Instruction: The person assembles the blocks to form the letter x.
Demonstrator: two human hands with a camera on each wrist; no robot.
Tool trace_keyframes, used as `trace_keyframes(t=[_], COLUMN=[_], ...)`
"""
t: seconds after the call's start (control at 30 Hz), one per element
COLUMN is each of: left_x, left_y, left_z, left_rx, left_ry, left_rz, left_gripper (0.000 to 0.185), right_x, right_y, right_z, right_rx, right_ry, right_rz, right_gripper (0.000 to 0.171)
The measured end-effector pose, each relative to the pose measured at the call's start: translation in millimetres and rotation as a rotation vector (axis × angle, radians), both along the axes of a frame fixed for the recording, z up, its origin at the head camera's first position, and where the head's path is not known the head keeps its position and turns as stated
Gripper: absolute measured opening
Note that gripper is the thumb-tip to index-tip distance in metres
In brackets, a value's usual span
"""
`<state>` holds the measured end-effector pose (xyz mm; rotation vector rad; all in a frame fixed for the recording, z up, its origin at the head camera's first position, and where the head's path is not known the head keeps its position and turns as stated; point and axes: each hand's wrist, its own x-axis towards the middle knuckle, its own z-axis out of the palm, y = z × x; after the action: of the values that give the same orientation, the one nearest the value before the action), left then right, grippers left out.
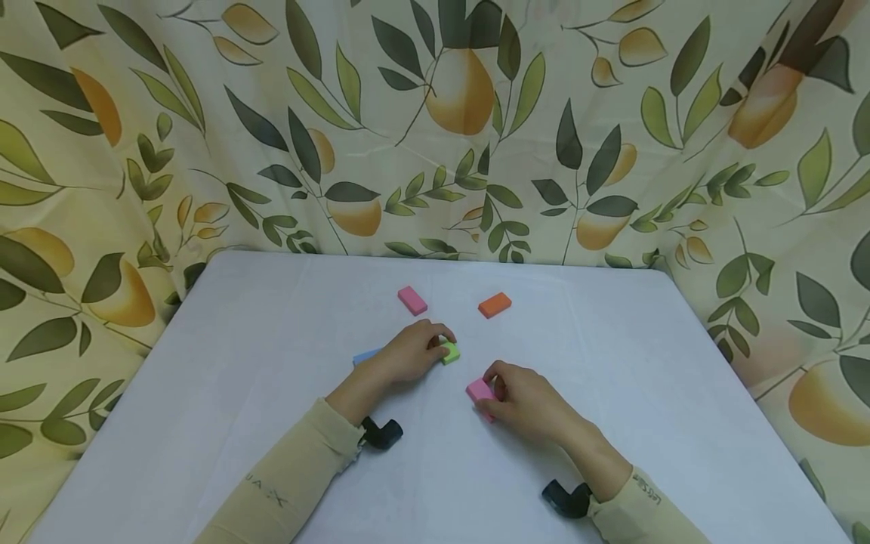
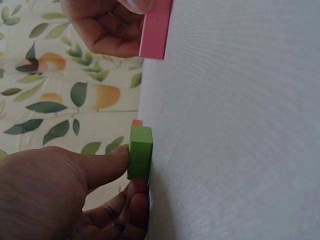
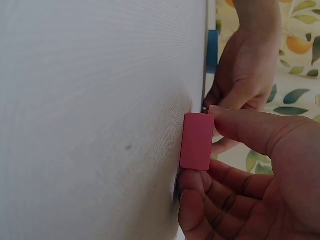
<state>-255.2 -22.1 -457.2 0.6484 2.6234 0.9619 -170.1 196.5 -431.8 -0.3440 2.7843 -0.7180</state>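
My left hand [image 1: 410, 352] pinches a small green block [image 1: 451, 353] near the middle of the table. In the left wrist view the thumb lies on one side of the green block [image 2: 140, 150] and the fingertips on another. Closer to me and to the right, my right hand [image 1: 533, 402] grips a pink block [image 1: 479, 390] between thumb and fingers. The right wrist view shows the broad face of that pink block [image 3: 197, 142], low at the tabletop. Partly hidden behind my left hand lies a blue block [image 1: 364, 356].
Beyond my hands lie another pink block [image 1: 411, 300] and an orange block [image 1: 495, 305] on the white table [image 1: 285, 302]. A curtain [image 1: 272, 151] patterned with fruit and leaves hangs behind and beside it. Each wrist carries a black camera mount [image 1: 384, 434].
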Motion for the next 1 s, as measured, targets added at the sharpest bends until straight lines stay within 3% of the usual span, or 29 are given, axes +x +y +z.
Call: trace_keyframes(t=[1.0], left_x=[-1.0], left_y=[-0.7], left_z=[-1.7], left_rx=[0.0], left_ry=[0.006], left_rz=[-0.004], left_gripper=[0.023], right_x=[-2.1], right_y=[-2.7], right_z=[-0.3], right_rx=[-0.001], right_ry=[0.005], right_rz=[-0.004], right_gripper=[0.032])
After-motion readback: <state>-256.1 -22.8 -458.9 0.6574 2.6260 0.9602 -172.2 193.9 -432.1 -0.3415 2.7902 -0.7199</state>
